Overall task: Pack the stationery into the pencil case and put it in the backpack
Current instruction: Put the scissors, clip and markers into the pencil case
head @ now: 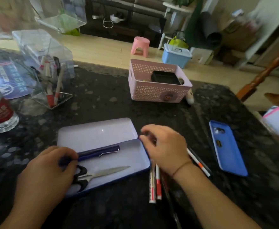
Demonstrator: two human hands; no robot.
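Inside pencil case: pen, scissors

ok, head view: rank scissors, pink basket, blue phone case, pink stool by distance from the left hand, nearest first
1. scissors: in the pencil case, its black handles touching the left hand.
2. pink basket: mid-table, beyond the case and to the right.
3. blue phone case: far right of the table, past the right hand; fairly close to the basket's distance.
4. pink stool: on the floor beyond the table.

Pencil case open, lid flat, near surface's front edge; blue pen and scissors inside; loose pens just right.
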